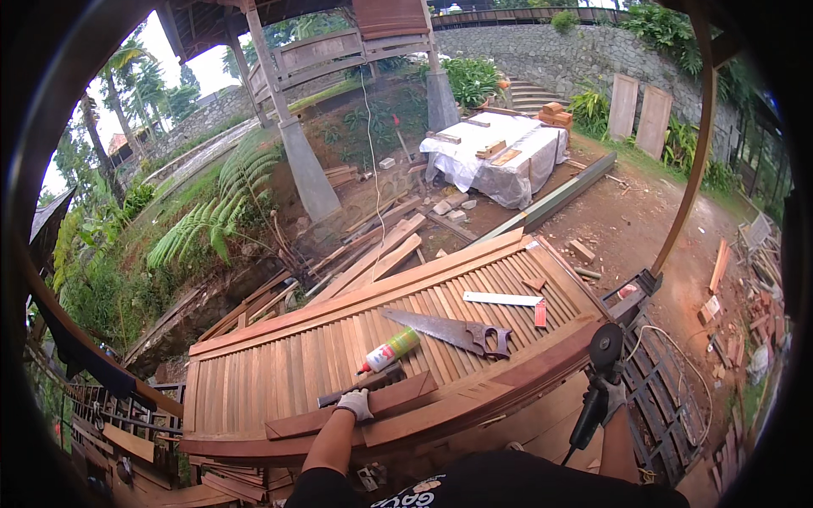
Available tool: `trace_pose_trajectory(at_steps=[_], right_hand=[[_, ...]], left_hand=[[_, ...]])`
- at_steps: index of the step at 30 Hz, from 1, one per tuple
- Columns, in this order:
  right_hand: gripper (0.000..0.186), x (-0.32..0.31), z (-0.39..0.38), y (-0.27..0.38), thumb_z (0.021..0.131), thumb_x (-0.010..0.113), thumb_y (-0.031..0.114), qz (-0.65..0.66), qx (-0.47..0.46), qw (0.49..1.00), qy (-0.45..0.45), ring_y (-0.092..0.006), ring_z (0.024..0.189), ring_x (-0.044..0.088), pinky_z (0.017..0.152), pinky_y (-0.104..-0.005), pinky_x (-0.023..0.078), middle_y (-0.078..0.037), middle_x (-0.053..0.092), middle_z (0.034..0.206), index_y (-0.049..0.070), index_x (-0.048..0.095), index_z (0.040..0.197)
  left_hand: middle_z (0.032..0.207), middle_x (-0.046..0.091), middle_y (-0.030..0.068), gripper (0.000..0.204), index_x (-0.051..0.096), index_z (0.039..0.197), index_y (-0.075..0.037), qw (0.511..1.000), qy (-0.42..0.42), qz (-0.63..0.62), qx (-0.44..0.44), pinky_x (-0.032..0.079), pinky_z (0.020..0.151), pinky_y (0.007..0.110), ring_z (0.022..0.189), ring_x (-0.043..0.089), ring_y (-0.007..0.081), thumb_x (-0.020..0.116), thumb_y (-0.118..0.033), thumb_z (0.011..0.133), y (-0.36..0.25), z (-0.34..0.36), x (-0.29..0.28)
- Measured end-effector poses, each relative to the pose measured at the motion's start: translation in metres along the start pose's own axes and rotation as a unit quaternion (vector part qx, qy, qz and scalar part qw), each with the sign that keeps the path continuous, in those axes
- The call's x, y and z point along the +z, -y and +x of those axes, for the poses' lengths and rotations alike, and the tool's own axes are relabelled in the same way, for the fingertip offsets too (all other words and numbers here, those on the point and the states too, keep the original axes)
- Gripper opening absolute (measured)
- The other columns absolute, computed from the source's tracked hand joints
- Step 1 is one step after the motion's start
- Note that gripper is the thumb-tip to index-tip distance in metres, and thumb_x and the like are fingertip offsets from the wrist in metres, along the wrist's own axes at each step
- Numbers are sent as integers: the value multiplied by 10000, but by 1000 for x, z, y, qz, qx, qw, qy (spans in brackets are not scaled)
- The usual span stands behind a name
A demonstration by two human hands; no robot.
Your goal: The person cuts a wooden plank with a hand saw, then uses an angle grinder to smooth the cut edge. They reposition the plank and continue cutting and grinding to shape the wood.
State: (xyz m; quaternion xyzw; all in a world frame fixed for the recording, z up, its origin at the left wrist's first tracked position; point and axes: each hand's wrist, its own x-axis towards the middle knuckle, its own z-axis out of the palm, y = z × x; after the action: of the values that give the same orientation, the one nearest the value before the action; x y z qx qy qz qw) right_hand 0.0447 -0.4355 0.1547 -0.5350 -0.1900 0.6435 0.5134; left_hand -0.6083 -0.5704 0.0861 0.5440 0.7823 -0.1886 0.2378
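A long slatted wooden panel [254,381] lies in front of me like a shutter. My left hand [356,405], in a pale glove, is closed over a wooden board [406,396] with a slanted end, which rests along the panel's near side. My right hand [616,400], also gloved, grips an angle grinder [584,427] with its dark disc raised, off the panel's right end. Beyond my left hand are a long dark tool [373,381], partly hidden, and a green-and-white bottle with a red tip [391,350]. Farther right lie a handsaw [445,330] and a try square [504,299].
Wood planks [381,258] are heaped behind the panel. A plastic-covered stack [500,157] stands farther back beside a long green beam [559,196]. To the right are a metal grate [665,398], a loose pale cable [699,372] and scrap wood [745,339]. A slim post [688,182] rises there.
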Motion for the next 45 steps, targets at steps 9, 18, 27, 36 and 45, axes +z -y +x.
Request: trace_pose_trajectory(at_steps=[9,18,27,36,45], right_hand=[[361,21,5,-9,850,770,146,19,-65,996,51,-295,595,670,521,-444,605,-99,648,809,121,589,1162],[598,134,62,-74,1001,548,609,-27,28,956,292,-354,899,689,778,-527,609,-151,662,1089,122,496,1344],[575,201,0,-102,1044,557,494,-85,104,820,556,-278,1021,679,933,-438,561,-94,680,1148,96,498,1455],[432,210,-54,-161,1030,584,341,-196,183,652,709,-269,1034,673,914,-399,554,-96,685,1139,44,574,1344],[510,214,-98,-269,845,818,327,-574,67,404,709,-320,1013,719,866,-400,571,-164,735,1061,12,647,1208]], left_hand=[[1491,510,225,770,512,1450,-70,975,-158,-149,54,392,1176,443,1395,487,370,732,-489,842,-89,-39,-26],[1220,663,132,650,544,1341,-1,705,64,-633,313,492,1004,365,1123,623,220,820,-338,859,-336,-92,-45],[1080,699,71,450,623,1224,-47,546,-125,-807,186,541,887,328,974,657,170,808,-194,841,-332,-123,3],[1103,709,35,486,568,1301,-45,357,-260,-895,60,569,873,298,984,682,126,808,-129,886,-324,-186,71],[1044,700,77,263,628,1147,-66,-92,-409,-906,-63,591,829,361,950,692,202,607,-277,991,-334,-128,210]])
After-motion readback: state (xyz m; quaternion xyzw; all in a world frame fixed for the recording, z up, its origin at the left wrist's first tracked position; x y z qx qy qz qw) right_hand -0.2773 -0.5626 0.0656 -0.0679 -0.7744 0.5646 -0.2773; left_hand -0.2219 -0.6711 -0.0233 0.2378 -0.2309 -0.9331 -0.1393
